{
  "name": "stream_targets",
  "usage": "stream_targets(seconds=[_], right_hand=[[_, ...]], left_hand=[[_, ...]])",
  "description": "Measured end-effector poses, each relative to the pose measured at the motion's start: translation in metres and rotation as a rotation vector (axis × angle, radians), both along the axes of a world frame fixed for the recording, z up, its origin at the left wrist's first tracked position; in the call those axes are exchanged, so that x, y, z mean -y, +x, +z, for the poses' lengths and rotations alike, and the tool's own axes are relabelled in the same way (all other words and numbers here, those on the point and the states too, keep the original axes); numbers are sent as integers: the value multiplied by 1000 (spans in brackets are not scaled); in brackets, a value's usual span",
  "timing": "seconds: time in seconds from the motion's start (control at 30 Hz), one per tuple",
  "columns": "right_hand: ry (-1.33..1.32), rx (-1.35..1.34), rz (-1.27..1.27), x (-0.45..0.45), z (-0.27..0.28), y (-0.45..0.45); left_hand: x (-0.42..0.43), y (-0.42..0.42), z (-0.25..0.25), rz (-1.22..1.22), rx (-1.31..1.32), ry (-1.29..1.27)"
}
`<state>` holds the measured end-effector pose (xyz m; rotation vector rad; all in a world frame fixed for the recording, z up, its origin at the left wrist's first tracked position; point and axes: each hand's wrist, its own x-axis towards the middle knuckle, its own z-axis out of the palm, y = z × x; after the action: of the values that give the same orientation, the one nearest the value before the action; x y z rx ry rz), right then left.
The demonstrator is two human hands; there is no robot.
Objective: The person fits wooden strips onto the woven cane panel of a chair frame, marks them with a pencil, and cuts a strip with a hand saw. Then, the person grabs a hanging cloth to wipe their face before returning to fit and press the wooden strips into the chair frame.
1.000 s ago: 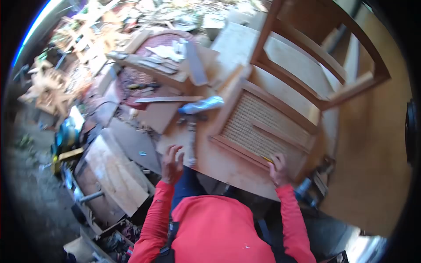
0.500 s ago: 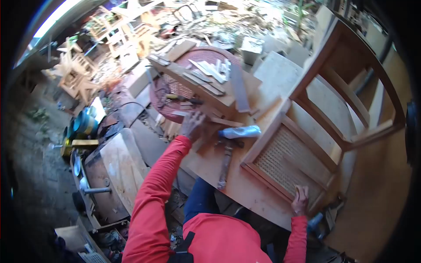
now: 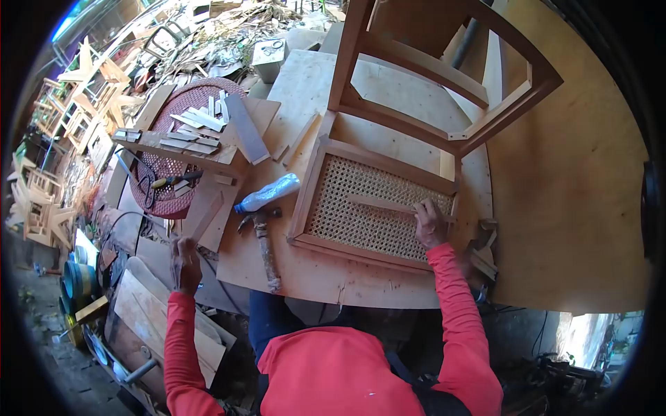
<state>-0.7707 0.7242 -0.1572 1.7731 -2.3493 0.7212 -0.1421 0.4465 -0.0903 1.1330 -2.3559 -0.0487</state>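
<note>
My right hand [image 3: 431, 224] pinches a thin wooden strip [image 3: 378, 202], which lies across the woven cane seat [image 3: 340, 208] of a wooden chair frame [image 3: 305, 201]. The frame rests on the worktable, its backrest [image 3: 423, 69] rising at the far side. Off the table's left front edge, my left hand [image 3: 184, 265] has its fingers curled. Close to those fingertips is a flat wooden piece [image 3: 205, 220]; whether they grip it is unclear. Between my hands lie a hammer [image 3: 263, 249] with a wrapped handle and a crumpled plastic bottle [image 3: 269, 193] with a blue end.
Several wood offcuts [image 3: 201, 119] sit on a raised board at the left, over a red woven round seat [image 3: 166, 201]. A screwdriver-like tool [image 3: 170, 181] lies there too. A large plywood sheet [image 3: 569, 173] stands at right. Stacked chair frames [image 3: 90, 90] are at far left.
My view has swung to the right. My left hand has drawn back from the pieces beside the hammer towards the table's edge. My right hand has moved farther in over the cane seat.
</note>
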Motion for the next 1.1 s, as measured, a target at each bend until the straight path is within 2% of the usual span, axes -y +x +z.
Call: stream_targets(seconds=[0.17, 0.23, 0.33, 0.37, 0.43, 0.47, 0.57, 0.6, 0.7, 0.8, 0.9, 0.93, 1.03, 1.1], right_hand=[[-130, 33, 91, 39, 12, 21], [-163, 64, 143, 71, 11, 29], [-78, 10, 114, 101, -7, 38], [-126, 94, 92, 101, -1, 48], [-215, 249, 30, 91, 35, 66], [-271, 293, 7, 81, 40, 69], [-291, 699, 68, 35, 46, 72], [-380, 743, 19, 19, 56, 80], [-406, 646, -168, -32, 107, 84], [-481, 633, -39, -61, 150, 81], [-223, 744, 253, -78, 171, 79], [-107, 800, 336, -81, 162, 80], [78, 697, 493, -93, 120, 94], [289, 1013, 427, -105, 97, 98]], left_hand=[[-85, -28, 8, 66, -143, 114], [-105, -70, 22, -29, -207, 84], [-126, -122, 30, -85, -200, 140], [-133, -142, 40, -115, -225, 147], [-142, -167, 40, -131, -240, 214], [-144, -174, 40, -149, -243, 221], [-152, -200, 40, -234, -237, 250], [-154, -207, 41, -263, -227, 258], [-159, -227, 36, -354, -188, 297], [-165, -248, 40, -439, -89, 303], [-169, -276, 44, -659, 60, 225], [-172, -287, 47, -744, 55, 205], [-189, -314, 46, -875, 79, 169], [-196, -325, 42, -929, 112, 125]])
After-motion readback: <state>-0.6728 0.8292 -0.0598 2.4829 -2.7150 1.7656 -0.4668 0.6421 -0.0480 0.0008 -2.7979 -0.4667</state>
